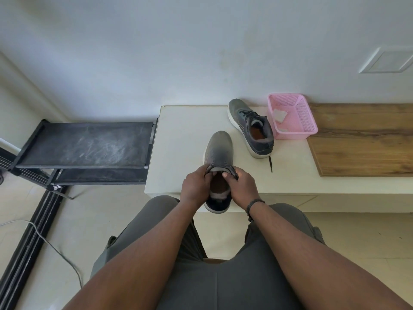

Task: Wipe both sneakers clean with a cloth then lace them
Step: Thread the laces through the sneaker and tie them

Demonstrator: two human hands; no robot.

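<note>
Head view — items as they lie.

Near sneaker (218, 153): on the white table (178, 135), straight ahead of the person. Long axis runs away from the body, toe toward the wall, heel hanging just over the near edge of the table. No lace is visible on it; the hands cover the eyelet area.

Left hand (194, 186): fingers curled round the left side of the sneaker's collar, gripping it beside the tongue.

Right hand (242, 185): fingers curled round the right side of the collar, thumb tucked inside the opening. Both hands lie level with each other, one each side of the opening — neither is nearer.

Far sneaker (251, 126): on the same table, beyond and to the right, angled with toe toward the wall. Black lace (270, 163) threaded, one end trailing toward the near edge.

Pink basket (292, 117): touching or just beside the far sneaker's right side; a pale folded cloth (279, 115) lies inside.

Judgement: wiping looks finished. The far sneaker appears laced, so lacing the near one comes next, working along its long axis.
</note>
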